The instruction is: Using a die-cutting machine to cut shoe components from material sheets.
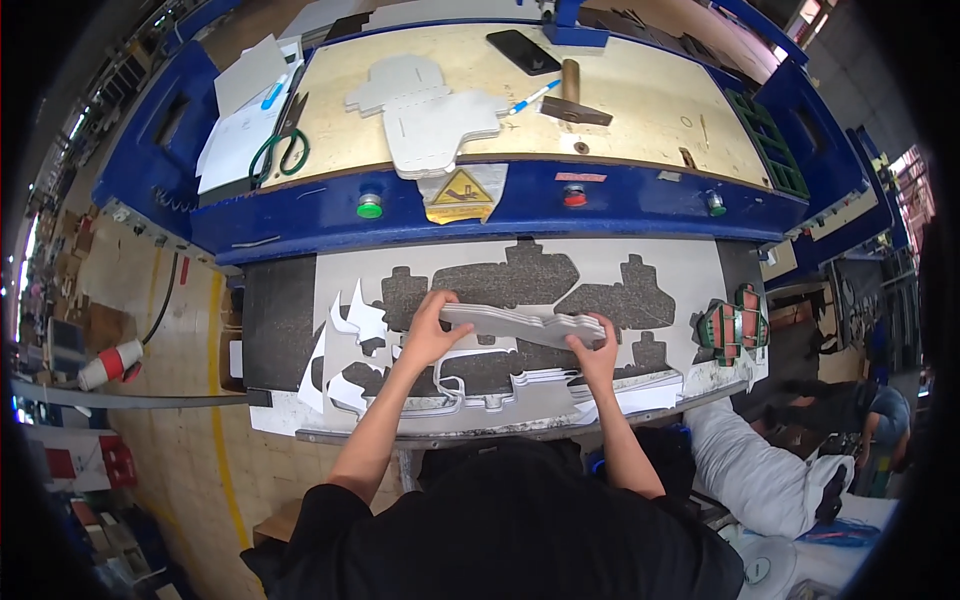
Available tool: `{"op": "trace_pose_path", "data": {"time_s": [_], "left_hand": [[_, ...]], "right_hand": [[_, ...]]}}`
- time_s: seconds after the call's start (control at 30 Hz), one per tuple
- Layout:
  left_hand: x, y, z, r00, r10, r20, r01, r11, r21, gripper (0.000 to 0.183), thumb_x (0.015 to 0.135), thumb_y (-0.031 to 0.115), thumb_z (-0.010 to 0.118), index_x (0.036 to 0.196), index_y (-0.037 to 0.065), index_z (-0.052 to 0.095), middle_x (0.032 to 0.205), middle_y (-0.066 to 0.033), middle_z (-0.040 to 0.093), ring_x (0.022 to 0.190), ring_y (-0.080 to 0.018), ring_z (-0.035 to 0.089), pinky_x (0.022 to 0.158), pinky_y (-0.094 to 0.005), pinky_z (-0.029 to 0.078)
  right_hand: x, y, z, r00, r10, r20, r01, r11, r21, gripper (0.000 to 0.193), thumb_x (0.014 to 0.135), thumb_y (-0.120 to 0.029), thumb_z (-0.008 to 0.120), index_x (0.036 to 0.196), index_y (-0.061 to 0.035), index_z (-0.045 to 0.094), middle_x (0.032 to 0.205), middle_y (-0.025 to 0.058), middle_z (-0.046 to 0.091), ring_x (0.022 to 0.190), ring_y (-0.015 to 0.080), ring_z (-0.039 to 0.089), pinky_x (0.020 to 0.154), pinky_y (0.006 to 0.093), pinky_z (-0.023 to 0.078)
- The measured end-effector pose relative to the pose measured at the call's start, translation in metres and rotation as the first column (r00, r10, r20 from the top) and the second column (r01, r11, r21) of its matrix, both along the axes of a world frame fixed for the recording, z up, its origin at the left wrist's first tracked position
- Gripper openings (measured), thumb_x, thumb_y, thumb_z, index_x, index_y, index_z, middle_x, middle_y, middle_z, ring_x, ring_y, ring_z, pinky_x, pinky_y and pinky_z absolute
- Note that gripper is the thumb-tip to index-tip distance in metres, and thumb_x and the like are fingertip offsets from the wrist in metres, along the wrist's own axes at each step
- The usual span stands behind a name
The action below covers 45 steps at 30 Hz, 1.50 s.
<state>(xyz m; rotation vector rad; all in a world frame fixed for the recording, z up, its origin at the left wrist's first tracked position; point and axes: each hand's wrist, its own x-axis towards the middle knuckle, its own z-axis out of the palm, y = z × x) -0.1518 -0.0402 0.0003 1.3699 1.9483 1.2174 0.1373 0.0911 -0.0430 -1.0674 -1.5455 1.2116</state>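
Between both hands I hold a small stack of cut light-grey sheet pieces [500, 322], tilted so its layered edge shows. My left hand [432, 332] grips its left end and my right hand [597, 352] its right end, thumbs on the near side. Below lies a grey sheet [345, 265] with shaped cut-outs, through which a dark speckled surface [500, 278] shows. White-edged offcut strips [480, 398] lie along the near side. To the right of my right hand is a green-framed cutting die [733, 325] with reddish filling.
A blue press beam [530, 205] with green and red buttons spans the far side. On its wooden top lie a stack of cut grey pieces [420, 115], a hammer [575, 108], a phone [523, 52], a pen [534, 97] and green-handled scissors [280, 150]. Another person [885, 420] is at far right.
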Motion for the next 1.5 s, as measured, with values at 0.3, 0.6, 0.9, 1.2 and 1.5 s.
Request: {"op": "trace_pose_path", "data": {"time_s": [0.3, 0.6, 0.9, 1.2, 1.5], "left_hand": [[0.011, -0.016, 0.025, 0.991, 0.112, -0.071, -0.112, 0.994, 0.003, 0.050, 0.070, 0.022, 0.084, 0.102, 0.002, 0.051, 0.118, -0.0183, 0.052, 0.115, -0.0352, 0.052, 0.096, -0.0406, 0.043], [0.008, 0.051, 0.206, 0.855, 0.295, 0.427, -0.474, 0.778, 0.412, 0.073, 0.087, 0.009, 0.069, 0.142, 0.002, 0.022, 0.134, -0.0174, 0.047, 0.121, -0.0241, 0.049, 0.104, -0.0384, 0.039], [-0.139, 0.138, 0.213, 0.929, 0.366, 0.058, -0.351, 0.920, -0.174, 0.035, 0.083, 0.029, 0.075, 0.095, -0.003, 0.067, 0.074, -0.0074, 0.069, 0.054, -0.0127, 0.062, 0.048, -0.0253, 0.048], [-0.181, 0.153, 0.198, 0.979, 0.110, 0.169, -0.062, 0.962, -0.267, 0.050, 0.082, 0.046, 0.073, 0.072, -0.001, 0.061, 0.053, -0.0044, 0.057, 0.037, -0.0087, 0.046, 0.033, -0.0248, 0.031], [-0.183, 0.162, 0.214, 0.912, 0.163, -0.377, -0.338, 0.819, -0.463, 0.071, 0.080, 0.062, 0.067, 0.064, -0.007, 0.059, 0.052, -0.0111, 0.058, 0.037, -0.0195, 0.057, 0.035, -0.0302, 0.046]], "right_hand": [[-0.005, 0.005, -0.004, 0.909, 0.005, 0.417, -0.162, 0.926, 0.341, 0.034, 0.072, -0.028, 0.083, 0.085, 0.0011, 0.071, 0.085, 0.0190, 0.069, 0.081, 0.0377, 0.066, 0.077, 0.0422, 0.052], [-0.152, 0.027, 0.200, 0.963, 0.202, -0.180, -0.198, 0.979, 0.040, 0.037, 0.091, -0.028, 0.066, 0.099, 0.0076, 0.064, 0.092, 0.0171, 0.070, 0.080, 0.0181, 0.065, 0.074, 0.0354, 0.050], [-0.208, 0.048, 0.200, 0.670, 0.718, -0.189, -0.741, 0.629, -0.236, 0.038, 0.098, -0.035, 0.051, 0.085, -0.0011, 0.061, 0.069, 0.0078, 0.064, 0.056, 0.0141, 0.062, 0.050, 0.0267, 0.050], [0.006, -0.091, 0.015, 0.785, 0.590, -0.191, -0.502, 0.424, -0.754, 0.024, 0.098, -0.027, 0.056, 0.102, -0.0042, 0.064, 0.087, 0.0064, 0.068, 0.081, 0.0131, 0.066, 0.072, 0.0258, 0.055], [0.175, 0.030, 0.036, 0.793, 0.410, 0.451, -0.325, 0.910, -0.256, 0.024, 0.090, -0.025, 0.065, 0.100, -0.0034, 0.067, 0.092, 0.0081, 0.068, 0.085, 0.0184, 0.064, 0.078, 0.0336, 0.051]]}}
